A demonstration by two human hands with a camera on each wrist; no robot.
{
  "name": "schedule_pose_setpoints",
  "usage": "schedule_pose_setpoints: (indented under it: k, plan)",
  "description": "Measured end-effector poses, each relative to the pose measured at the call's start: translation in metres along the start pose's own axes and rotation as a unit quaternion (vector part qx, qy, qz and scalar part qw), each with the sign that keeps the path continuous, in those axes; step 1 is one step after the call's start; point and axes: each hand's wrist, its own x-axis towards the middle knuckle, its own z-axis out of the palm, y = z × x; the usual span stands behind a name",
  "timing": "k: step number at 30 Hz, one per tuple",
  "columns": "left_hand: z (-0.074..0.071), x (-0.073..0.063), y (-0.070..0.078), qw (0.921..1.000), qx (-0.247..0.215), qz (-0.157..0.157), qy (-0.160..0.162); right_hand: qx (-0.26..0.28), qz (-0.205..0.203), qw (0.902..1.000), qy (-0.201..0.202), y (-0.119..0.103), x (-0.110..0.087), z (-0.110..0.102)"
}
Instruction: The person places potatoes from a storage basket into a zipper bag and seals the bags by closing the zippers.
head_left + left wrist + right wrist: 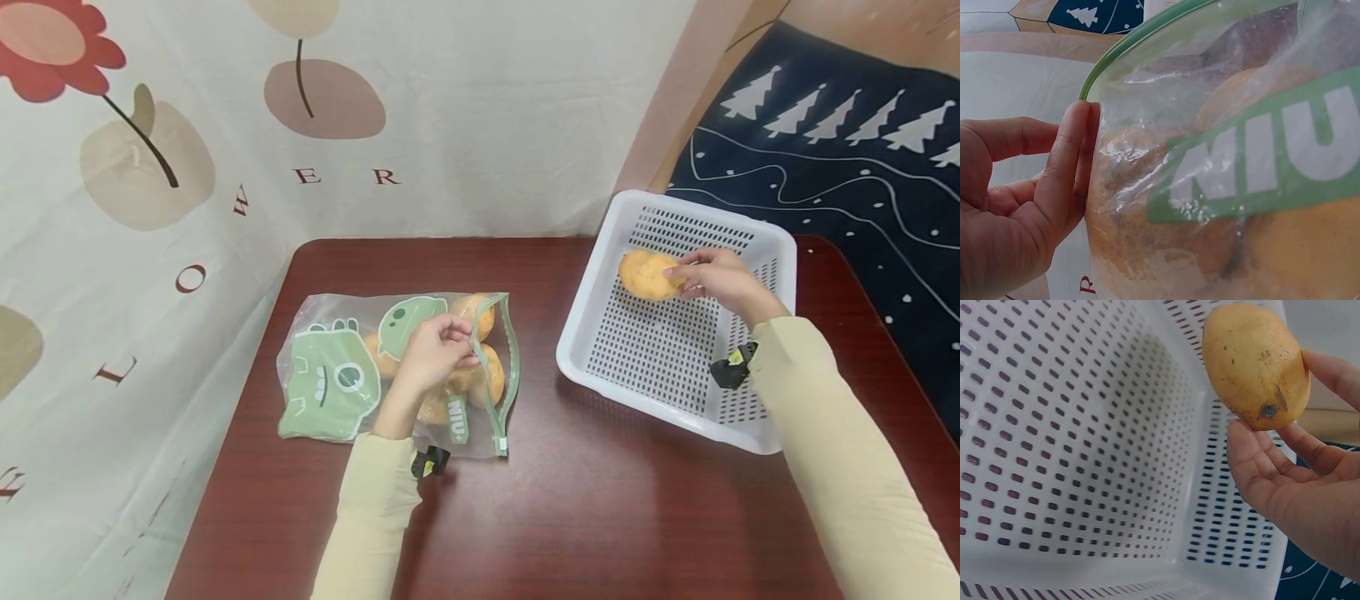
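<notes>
My right hand [716, 279] pinches a yellow potato [648, 275] between thumb and fingertips, over the back part of the white basket. A dark spot marks the potato [1257, 365] in the right wrist view. On the left lies a clear zip bag [300, 312] printed with green cartoon figures, with several potatoes [491, 377] inside. My left hand [437, 354] is at the bag's mouth, its fingertips pinching the edge beside the green zip strip [1107, 62]. Potatoes show blurred through the plastic in the left wrist view.
The perforated white basket [577, 354] stands at the table's back right. Both it and the bag rest on a dark red-brown table [570, 508]. A pale cloth with flower prints [495, 125] hangs behind, and a dark blue tree-patterned cloth [847, 179] is at the right.
</notes>
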Motion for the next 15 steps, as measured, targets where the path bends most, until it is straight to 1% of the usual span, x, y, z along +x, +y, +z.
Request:
schedule_pose_setpoints:
  k: [8,15]
  plan:
    - [0.0,0.001,-0.001,1.0,0.002,0.005,-0.002,0.014,-0.017,0.9997,0.007,-0.02,-0.01,-0.002]
    - [0.0,0.001,-0.001,1.0,-0.002,0.001,-0.001,-0.011,-0.018,0.9998,0.006,-0.035,-0.015,-0.001]
